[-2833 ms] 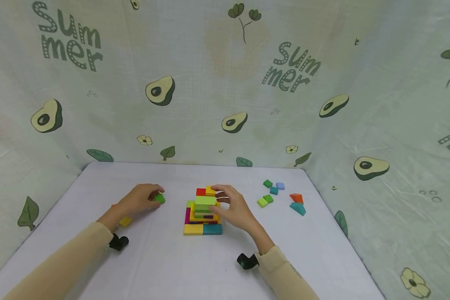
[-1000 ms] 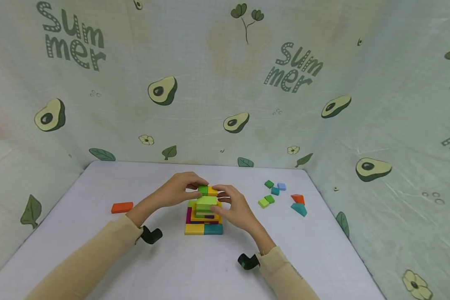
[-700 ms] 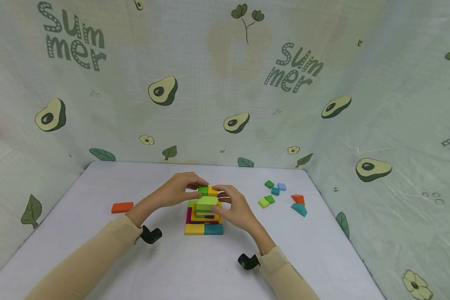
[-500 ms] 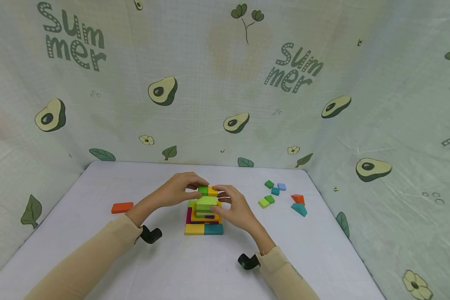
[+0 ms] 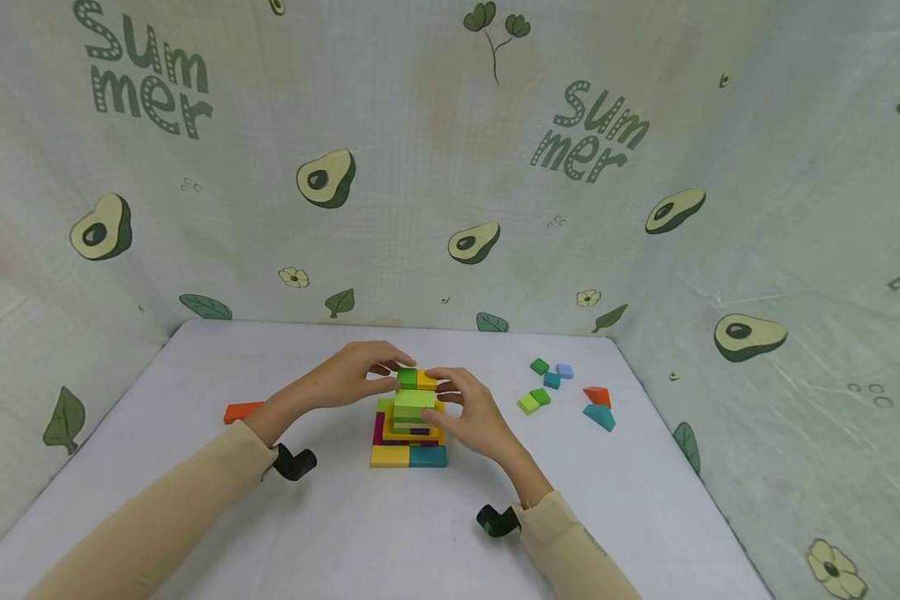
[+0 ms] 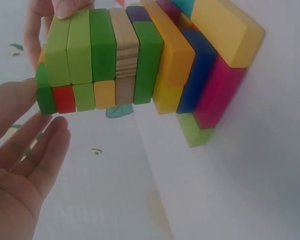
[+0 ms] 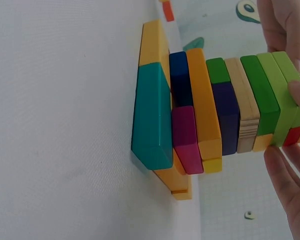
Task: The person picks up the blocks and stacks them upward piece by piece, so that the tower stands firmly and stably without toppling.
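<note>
A stepped tower of coloured wooden blocks [image 5: 408, 456] stands mid-table. At its top back, a green block [image 5: 407, 378] sits beside a yellow block [image 5: 426, 380]; light green blocks [image 7: 279, 85] lie in front of them. My left hand [image 5: 348, 375] is at the green block, its thumb and fingers loosely spread around its edges; whether they still touch it is hard to tell. My right hand [image 5: 474, 417] grips the tower's upper right: the thumb presses the top light green block, with fingers at the back. Lower layers show a teal block [image 7: 154, 117] and a magenta block [image 6: 222, 92].
An orange-red block [image 5: 242, 412] lies left, partly behind my left wrist. Several small cubes [image 5: 541, 397] lie scattered at the right, near an orange-red block [image 5: 597, 396] and a teal block [image 5: 600, 416]. A patterned cloth [image 5: 397, 275] surrounds the table.
My left hand brought the green block from the left onto the tower top, beside the yellow one. Just now its fingers have loosened and the wrist has shifted slightly left. The right hand stays put.
</note>
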The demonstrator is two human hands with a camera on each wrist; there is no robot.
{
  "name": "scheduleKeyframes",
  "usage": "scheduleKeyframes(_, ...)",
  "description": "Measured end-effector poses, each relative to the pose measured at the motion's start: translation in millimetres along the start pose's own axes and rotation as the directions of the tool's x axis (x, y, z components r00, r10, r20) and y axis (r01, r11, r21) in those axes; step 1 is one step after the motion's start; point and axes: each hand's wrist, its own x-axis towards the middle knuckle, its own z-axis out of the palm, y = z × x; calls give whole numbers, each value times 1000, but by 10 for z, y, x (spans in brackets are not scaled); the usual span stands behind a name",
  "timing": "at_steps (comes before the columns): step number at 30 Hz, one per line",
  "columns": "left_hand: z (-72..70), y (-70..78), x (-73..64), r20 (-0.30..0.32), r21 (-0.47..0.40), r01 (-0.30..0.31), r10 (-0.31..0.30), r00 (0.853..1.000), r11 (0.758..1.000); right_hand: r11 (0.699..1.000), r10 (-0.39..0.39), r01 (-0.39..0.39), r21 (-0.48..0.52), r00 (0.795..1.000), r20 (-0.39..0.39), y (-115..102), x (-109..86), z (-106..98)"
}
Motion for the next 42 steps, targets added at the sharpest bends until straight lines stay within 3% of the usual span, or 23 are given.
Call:
scheduleKeyframes(7, -90, 56, -48, 81, 37, 8, -11, 997, 999, 1000, -6, 6, 7, 1000, -2, -21, 32, -32)
scheduleKeyframes(10, -81, 58, -39, 82, 59, 5, -10, 997, 998, 1000, 3, -3, -5, 1000, -2, -25, 36, -40)
scheduleKeyframes(22, 296, 64, -24, -49, 131, 7, -1, 999, 991, 1000, -1, 1, 0, 1000, -12, 18, -5, -32)
scheduleKeyframes(33, 500, -42, -86, -163, 94, 20, -4, 987, 995, 1000, 12, -12, 1, 1000, -25, 21, -43, -15)
scheduleKeyframes(37, 517, -56, -141, -185, 94, 6, 12, 983, 996, 1000, 5, -4, 5, 1000, -14, 20, -26, 3)
scheduleKeyframes(42, 399, -108, -285, -219, 68, 65, -48, 974, 996, 1000, -4, 4, 5, 1000, -4, 4, 7, 34)
